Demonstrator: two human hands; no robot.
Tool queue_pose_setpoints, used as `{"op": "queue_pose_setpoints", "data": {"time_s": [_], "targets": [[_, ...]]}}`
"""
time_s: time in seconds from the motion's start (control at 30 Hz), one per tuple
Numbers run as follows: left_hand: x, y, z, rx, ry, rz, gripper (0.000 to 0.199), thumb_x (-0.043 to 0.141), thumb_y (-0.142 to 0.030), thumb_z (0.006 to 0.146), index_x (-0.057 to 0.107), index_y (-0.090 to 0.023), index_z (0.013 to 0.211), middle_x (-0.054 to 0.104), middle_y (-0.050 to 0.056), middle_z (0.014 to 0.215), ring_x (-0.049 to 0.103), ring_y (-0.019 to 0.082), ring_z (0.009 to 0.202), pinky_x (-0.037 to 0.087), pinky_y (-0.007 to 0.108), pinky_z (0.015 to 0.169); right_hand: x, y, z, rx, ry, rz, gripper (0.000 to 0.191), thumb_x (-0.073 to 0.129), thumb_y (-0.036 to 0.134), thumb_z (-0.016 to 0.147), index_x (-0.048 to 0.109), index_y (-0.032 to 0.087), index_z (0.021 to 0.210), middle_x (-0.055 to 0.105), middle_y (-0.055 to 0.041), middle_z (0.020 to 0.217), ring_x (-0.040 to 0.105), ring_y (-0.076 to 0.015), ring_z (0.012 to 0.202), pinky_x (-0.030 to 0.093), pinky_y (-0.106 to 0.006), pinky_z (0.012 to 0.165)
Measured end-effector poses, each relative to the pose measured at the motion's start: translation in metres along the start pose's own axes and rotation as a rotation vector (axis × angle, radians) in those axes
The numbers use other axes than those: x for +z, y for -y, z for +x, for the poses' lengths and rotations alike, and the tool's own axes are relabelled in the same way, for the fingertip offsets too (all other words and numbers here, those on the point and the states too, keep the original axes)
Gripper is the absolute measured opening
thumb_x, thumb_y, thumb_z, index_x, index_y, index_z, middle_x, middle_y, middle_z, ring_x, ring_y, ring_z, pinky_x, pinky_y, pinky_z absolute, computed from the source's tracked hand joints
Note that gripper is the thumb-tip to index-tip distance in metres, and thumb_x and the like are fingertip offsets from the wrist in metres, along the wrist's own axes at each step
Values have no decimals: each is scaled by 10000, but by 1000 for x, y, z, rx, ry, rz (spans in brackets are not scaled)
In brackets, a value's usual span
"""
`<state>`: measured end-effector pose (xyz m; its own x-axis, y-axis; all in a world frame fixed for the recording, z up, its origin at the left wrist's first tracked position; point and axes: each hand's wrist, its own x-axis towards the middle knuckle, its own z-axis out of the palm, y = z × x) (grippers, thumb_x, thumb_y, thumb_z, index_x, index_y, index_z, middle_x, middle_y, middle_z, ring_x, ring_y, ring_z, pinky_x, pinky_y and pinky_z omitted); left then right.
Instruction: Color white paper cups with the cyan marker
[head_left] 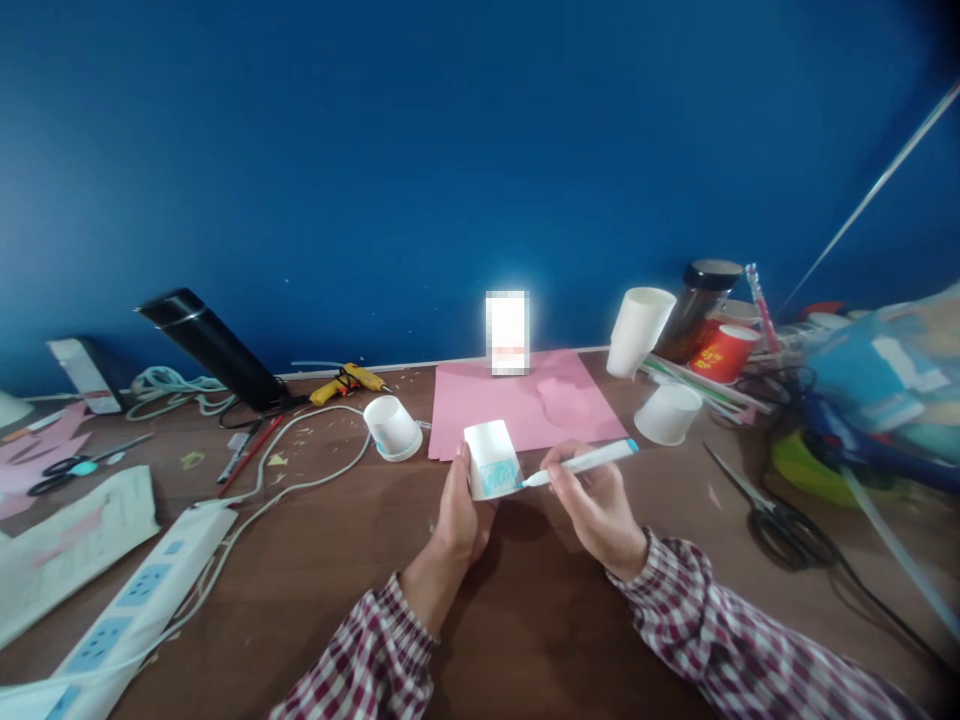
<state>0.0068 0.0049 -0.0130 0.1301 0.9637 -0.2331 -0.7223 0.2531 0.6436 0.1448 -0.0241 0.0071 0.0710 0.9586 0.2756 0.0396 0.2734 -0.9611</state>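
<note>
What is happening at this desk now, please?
The left hand holds a white paper cup, tilted, while the right hand holds a marker with its tip at the cup. A blue patch covers part of the cup's side. Pink paper lies behind, with another white cup to its left and black-handled scissors off to the right.

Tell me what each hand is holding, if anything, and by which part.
The left hand holds a white cup by its side; the right hand holds a white marker near its writing tip.
</note>
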Motion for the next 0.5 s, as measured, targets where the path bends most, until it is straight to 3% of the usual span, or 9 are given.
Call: {"op": "queue_pose_setpoints", "data": {"time_s": [0.5], "targets": [[-3,1,2,-5,-23,-11,407,495,-480,847,646,-118,953,694,81,820,638,188,735,502,324,764,-1,-3,3,15,-27,-7,139,528,253,830,555,158,731,433,48,533,357,-71,462,279,-198,430]]}}
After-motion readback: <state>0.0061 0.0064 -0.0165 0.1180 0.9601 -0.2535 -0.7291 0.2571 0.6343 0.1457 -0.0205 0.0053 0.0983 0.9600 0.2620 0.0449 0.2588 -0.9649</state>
